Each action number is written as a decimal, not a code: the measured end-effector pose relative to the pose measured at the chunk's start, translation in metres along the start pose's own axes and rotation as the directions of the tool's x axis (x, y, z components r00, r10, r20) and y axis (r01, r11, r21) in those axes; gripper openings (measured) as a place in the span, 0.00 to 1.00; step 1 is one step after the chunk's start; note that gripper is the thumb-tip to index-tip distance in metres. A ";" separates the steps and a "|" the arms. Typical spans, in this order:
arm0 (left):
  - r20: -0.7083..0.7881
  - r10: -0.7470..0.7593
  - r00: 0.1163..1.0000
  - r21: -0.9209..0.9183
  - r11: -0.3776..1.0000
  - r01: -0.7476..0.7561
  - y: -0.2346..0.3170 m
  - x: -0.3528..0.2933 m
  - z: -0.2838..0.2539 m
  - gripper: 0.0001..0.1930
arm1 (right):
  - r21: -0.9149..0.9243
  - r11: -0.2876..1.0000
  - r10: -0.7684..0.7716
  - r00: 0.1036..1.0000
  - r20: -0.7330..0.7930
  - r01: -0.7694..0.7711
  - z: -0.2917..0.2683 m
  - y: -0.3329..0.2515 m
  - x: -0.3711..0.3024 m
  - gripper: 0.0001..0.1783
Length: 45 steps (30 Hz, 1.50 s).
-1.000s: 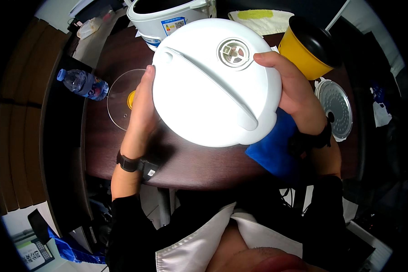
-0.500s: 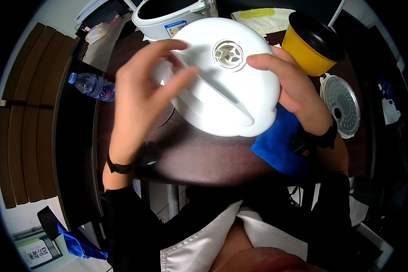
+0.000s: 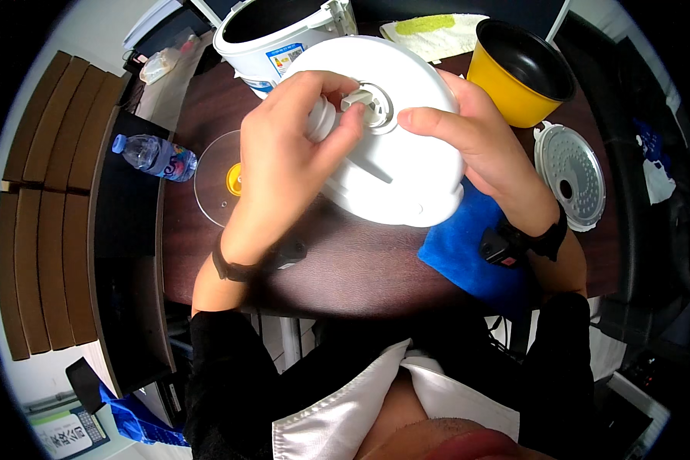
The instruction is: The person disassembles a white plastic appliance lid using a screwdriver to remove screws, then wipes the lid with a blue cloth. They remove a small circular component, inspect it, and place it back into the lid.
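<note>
A white rice cooker lid (image 3: 395, 176) is held up and tilted above the table. My right hand (image 3: 479, 130) grips its right edge, thumb on the face near the round vent opening (image 3: 378, 115), other fingers behind. At the vent, my left hand (image 3: 295, 138) pinches a small pale vent piece (image 3: 353, 100) between thumb and fingertips. Part of a white ringed piece (image 3: 322, 120) shows inside the curl of that hand; whether it joins the pinched piece is hidden. My left hand also covers the lid's left side.
Behind the lid stands the white cooker body (image 3: 245, 46), beside a light cloth (image 3: 437, 34). To the right are a yellow inner pot (image 3: 502, 88), a perforated metal inner lid (image 3: 583, 169) and a blue cloth (image 3: 468, 245). A glass lid (image 3: 211, 180) and water bottle (image 3: 157, 156) lie left.
My left hand has moved right from the lid's left side to the vent, its fingers closing into a pinch there. The lid has shifted slightly left, and the glass lid has come into view.
</note>
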<state>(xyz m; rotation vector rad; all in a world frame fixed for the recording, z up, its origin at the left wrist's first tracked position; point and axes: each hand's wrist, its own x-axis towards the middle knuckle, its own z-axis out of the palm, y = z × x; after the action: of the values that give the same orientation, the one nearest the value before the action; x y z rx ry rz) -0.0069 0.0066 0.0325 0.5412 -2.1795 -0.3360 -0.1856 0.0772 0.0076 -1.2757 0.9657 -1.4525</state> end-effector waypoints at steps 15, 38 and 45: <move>-0.074 -0.062 0.995 -0.042 0.997 0.059 -0.006 -0.008 0.011 0.06 | 0.060 0.996 0.064 0.998 -0.020 -0.063 -0.003 0.003 0.004 0.24; 0.056 0.061 0.997 0.127 0.990 -0.067 -0.017 -0.006 0.014 0.10 | 0.054 0.994 0.093 0.995 -0.040 -0.090 0.006 0.007 0.003 0.26; -0.199 0.098 0.975 0.050 0.995 -0.089 -0.015 -0.008 0.015 0.09 | 0.148 0.988 0.047 0.998 0.032 -0.051 0.002 0.001 0.004 0.22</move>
<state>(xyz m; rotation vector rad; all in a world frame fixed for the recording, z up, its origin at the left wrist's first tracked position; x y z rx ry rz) -0.0106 -0.0018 0.0115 0.4718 -2.0109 -0.1782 -0.1830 0.0726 0.0079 -1.1531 0.8475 -1.4374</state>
